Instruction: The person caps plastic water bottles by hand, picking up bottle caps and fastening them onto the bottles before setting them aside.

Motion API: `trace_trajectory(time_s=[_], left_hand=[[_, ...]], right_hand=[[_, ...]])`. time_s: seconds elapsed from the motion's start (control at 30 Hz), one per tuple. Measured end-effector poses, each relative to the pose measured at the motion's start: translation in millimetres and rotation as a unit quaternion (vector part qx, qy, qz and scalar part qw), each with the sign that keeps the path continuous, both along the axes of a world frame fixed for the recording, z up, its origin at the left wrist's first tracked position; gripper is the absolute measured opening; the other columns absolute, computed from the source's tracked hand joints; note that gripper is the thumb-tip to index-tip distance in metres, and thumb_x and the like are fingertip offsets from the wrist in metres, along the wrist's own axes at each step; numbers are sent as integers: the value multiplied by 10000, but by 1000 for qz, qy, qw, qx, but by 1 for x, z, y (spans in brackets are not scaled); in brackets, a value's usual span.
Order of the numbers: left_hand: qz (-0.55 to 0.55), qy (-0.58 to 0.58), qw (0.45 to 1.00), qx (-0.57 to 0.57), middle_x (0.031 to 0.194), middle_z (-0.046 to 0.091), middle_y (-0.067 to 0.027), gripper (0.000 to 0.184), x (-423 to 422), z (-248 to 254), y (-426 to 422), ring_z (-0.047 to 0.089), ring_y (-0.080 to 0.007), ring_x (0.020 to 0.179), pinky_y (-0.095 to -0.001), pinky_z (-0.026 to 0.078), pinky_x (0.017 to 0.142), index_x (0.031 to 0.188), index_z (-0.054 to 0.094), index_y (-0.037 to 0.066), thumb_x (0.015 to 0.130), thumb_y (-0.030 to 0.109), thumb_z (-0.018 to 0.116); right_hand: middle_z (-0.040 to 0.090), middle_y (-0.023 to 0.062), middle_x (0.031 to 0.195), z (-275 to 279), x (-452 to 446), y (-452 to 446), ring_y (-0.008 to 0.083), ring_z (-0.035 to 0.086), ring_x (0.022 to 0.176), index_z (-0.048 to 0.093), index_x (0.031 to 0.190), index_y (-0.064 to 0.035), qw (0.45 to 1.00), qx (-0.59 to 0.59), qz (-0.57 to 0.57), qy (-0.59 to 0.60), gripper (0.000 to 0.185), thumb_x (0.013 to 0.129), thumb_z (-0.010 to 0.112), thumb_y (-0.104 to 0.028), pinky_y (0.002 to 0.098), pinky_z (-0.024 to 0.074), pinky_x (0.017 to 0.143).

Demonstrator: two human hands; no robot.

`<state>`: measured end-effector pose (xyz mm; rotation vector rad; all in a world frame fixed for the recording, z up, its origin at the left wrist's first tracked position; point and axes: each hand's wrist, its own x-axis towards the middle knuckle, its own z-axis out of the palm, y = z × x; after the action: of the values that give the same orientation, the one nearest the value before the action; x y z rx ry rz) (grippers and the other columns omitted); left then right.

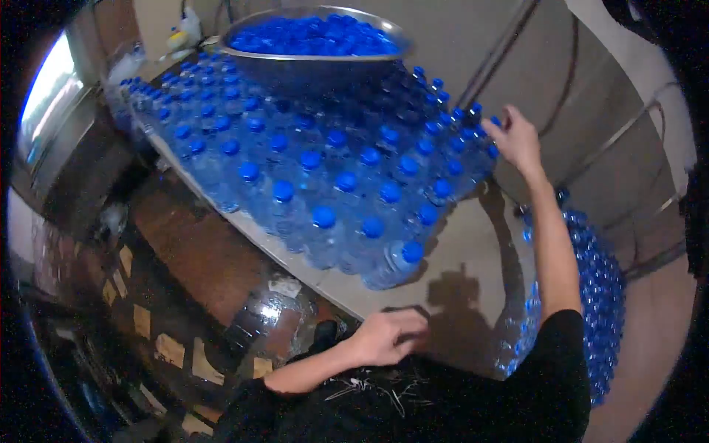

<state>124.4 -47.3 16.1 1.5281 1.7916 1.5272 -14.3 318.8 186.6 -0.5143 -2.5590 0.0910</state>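
Note:
Rows of clear plastic bottles with blue caps [346, 181] stand upright on a pale tabletop [461, 244]. The nearest bottle [395, 264] is at the front corner of the group. My right hand [519, 140] reaches to the far right end of the rows, its thumb and fingers apart beside a blue cap [495, 121]; whether it touches the cap I cannot tell. Low in front of my body, near the table edge, my left hand [390, 336] is closed with its fingers curled. What it holds, if anything, is hidden.
A wide metal bowl [317, 66] heaped with loose blue caps [317, 35] rests over the bottles at the back. On the right is a pile of bluish bottles [598, 303]. A wall [613, 96] with hoses stands behind. The wet floor [185, 244] at left has scattered cardboard pieces [170, 350].

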Motion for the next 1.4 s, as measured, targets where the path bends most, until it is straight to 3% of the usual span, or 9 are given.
trace_trajectory(time_s=[0.07, 0.23, 0.27, 0.43, 0.53, 0.6, 0.8, 1.1, 1.4], left_hand=[[18, -33, 999, 36, 1070, 671, -120, 234, -12, 29, -23, 671, -289, 954, -368, 561, 789, 997, 679, 61, 775, 118, 726], [120, -38, 986, 110, 1003, 694, -125, 212, -45, 48, -61, 688, -286, 917, -349, 555, 792, 964, 698, 37, 756, 76, 706], [150, -31, 981, 119, 1008, 694, -127, 220, -48, 42, -69, 690, -287, 917, -346, 553, 801, 971, 696, 31, 755, 68, 705], [256, -120, 953, 106, 984, 693, -105, 193, -42, 10, -108, 684, -259, 909, -326, 540, 805, 969, 686, 29, 781, 61, 715], [315, -144, 934, 92, 936, 692, -81, 128, -36, 0, -131, 681, -233, 866, -314, 539, 777, 934, 696, 47, 822, 102, 724], [340, -166, 923, 68, 956, 700, -94, 126, -38, -8, -150, 684, -218, 910, -326, 539, 824, 928, 690, 33, 825, 90, 735], [420, -185, 884, 85, 931, 700, -70, 98, -47, -15, -177, 681, -191, 883, -299, 540, 801, 903, 696, 42, 844, 117, 717], [434, -138, 889, 42, 923, 694, -65, 140, -53, -14, -184, 684, -185, 855, -301, 538, 778, 938, 692, 74, 854, 184, 705], [510, -106, 854, -2, 928, 701, -57, 155, -29, -32, -206, 687, -225, 872, -327, 541, 777, 923, 697, 100, 838, 228, 716]], right_hand=[[685, 169, 985, 53, -27, -61, 305, 668, 926, 574, 1278, -19, 980, -38, 167, 99, 710, 762, 765, -468, 403, 524, 828], [542, 189, 1316, 111, -124, -181, 303, 512, 1241, 499, 1359, -48, 906, 31, 423, 0, 813, 756, 755, -529, 399, 408, 1048], [394, 185, 1452, 110, -150, -193, 321, 400, 1343, 404, 1438, -122, 888, 65, 453, -57, 798, 800, 728, -475, 431, 328, 1118], [360, 238, 1465, 90, -241, -252, 377, 350, 1372, 339, 1480, -120, 857, 72, 499, -109, 944, 756, 722, -589, 461, 288, 1144], [336, 267, 1494, 68, -308, -235, 390, 341, 1384, 340, 1486, -125, 826, 173, 501, -194, 946, 752, 740, -568, 452, 284, 1145], [385, 255, 1471, 65, -308, -227, 366, 384, 1365, 347, 1475, -85, 860, 71, 441, -248, 946, 733, 786, -474, 417, 320, 1130], [360, 248, 1477, 53, -322, -188, 402, 388, 1334, 372, 1427, -14, 884, 186, 325, -280, 966, 640, 815, -356, 442, 340, 1112], [423, 257, 1374, 30, -342, -171, 420, 439, 1276, 391, 1403, 7, 841, 140, 480, -206, 900, 704, 791, -394, 416, 353, 1094], [618, 233, 1206, 33, -359, -181, 377, 589, 1125, 587, 1247, -25, 904, 186, 344, -174, 740, 573, 845, -190, 427, 469, 993]])
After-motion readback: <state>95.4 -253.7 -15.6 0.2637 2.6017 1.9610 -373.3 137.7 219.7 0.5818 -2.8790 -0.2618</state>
